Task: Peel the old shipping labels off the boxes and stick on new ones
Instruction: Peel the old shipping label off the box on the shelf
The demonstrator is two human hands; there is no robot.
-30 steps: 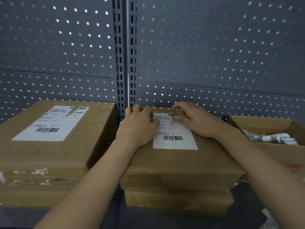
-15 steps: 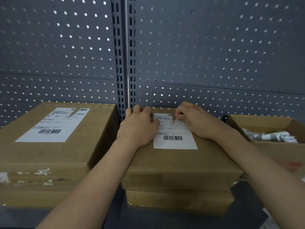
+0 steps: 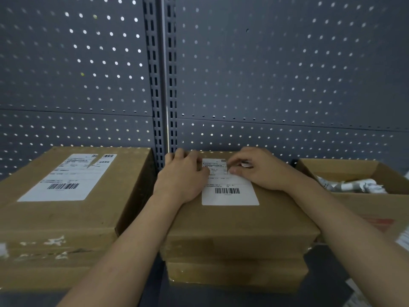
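Here left hand presses flat, right hand fingers pinch one label of two

This one view sits at the person's head, looking forward and slightly down, square to the pegboard wall. It is close: the middle box fills the lower centre, and its label shows bars, though the print seems too blurred to read. The wide lens also takes in the left box and the open box, both cut by the frame edges.
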